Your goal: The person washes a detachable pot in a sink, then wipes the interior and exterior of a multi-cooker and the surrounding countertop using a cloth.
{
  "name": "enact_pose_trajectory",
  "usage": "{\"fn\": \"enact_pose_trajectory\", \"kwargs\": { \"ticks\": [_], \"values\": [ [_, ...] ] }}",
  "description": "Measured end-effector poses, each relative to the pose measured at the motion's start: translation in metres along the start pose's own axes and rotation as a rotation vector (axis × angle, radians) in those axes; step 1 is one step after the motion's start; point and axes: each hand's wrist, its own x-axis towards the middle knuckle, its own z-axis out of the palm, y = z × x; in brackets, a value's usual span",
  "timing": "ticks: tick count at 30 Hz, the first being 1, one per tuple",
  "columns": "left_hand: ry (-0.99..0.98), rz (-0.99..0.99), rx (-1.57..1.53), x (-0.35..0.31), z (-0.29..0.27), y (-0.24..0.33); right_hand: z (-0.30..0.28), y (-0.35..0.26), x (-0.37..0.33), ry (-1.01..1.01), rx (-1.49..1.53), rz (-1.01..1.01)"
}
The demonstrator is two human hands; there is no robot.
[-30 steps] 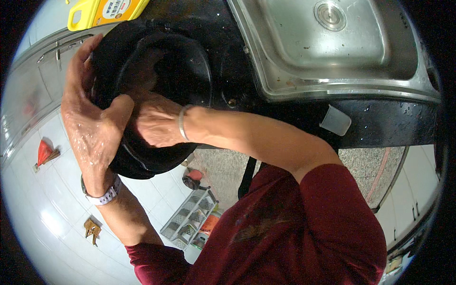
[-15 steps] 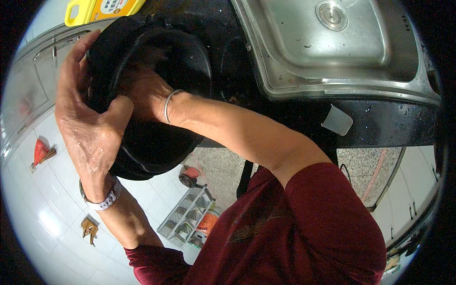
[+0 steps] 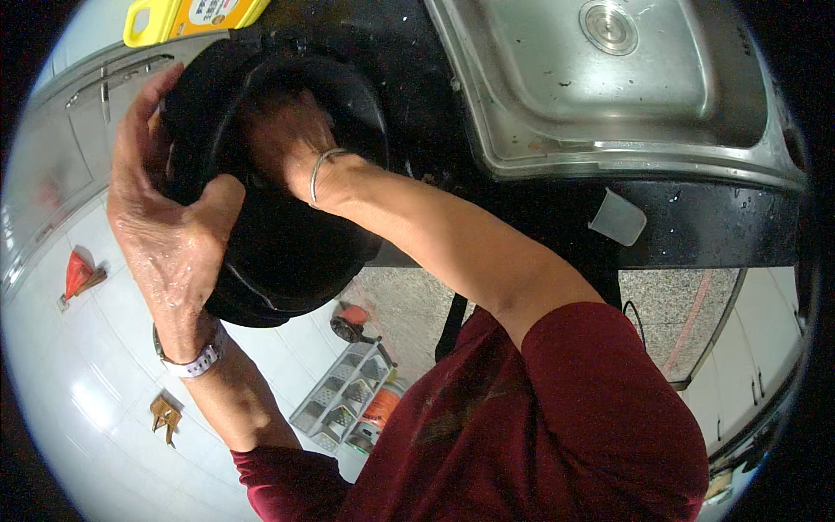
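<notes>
A deep black round container (image 3: 291, 270) is tilted over the edge of the black counter, its opening turned toward me. My left hand (image 3: 174, 230) clasps its left side, thumb over the rim and fingers along the outer wall; the skin looks wet. My right hand (image 3: 291, 139) reaches inside against the inner wall. Its fingers are lost in the dark interior, so whether they hold anything is hidden. Near the counter's front edge lies a small translucent plastic scraper-like piece (image 3: 619, 217), apart from both hands.
A stainless steel sink (image 3: 600, 157) with a round drain is set in the counter (image 3: 539, 226) at the right. At the far left stands a yellow jug (image 3: 156, 22). Below are a grey rack (image 3: 348, 391), a wall with a red item (image 3: 78, 271), and white cabinets (image 3: 748, 348).
My right hand has shifted slightly up and to the right inside the black container. My left hand keeps its grip on the side, having moved very little.
</notes>
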Motion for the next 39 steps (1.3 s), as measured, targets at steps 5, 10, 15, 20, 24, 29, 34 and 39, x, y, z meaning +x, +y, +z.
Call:
{"fn": "enact_pose_trajectory", "kwargs": {
  "ticks": [5, 10, 15, 20, 24, 29, 34, 39],
  "values": [
    [-0.004, -0.054, -0.072, 0.003, 0.003, 0.005, 0.001, 0.017, -0.038, -0.028, 0.230, 0.146],
    [0.012, -0.028, -0.037, 0.005, 0.003, 0.012, -0.005, 0.030, -0.041, -0.534, -0.091, 0.277],
    [0.023, -0.067, -0.069, 0.001, 0.008, 0.009, -0.115, 0.006, -0.029, -0.442, -0.273, 0.097],
    [-0.009, -0.027, -0.052, -0.003, 0.002, 0.004, -0.123, 0.009, -0.029, 0.130, -0.126, -0.278],
    [-0.045, 0.002, -0.049, -0.003, -0.002, 0.000, -0.087, 0.009, -0.038, 0.222, -0.060, -0.416],
    [-0.033, -0.012, -0.056, -0.004, 0.003, 0.002, -0.034, 0.038, -0.041, -0.223, -0.417, -0.363],
    [-0.004, 0.022, -0.024, -0.005, 0.001, 0.000, -0.003, 0.051, -0.071, -0.052, -0.292, -0.423],
    [-0.013, 0.023, -0.080, -0.008, 0.003, -0.005, -0.046, 0.038, -0.044, -0.934, -0.267, -0.322]
  ]
}}
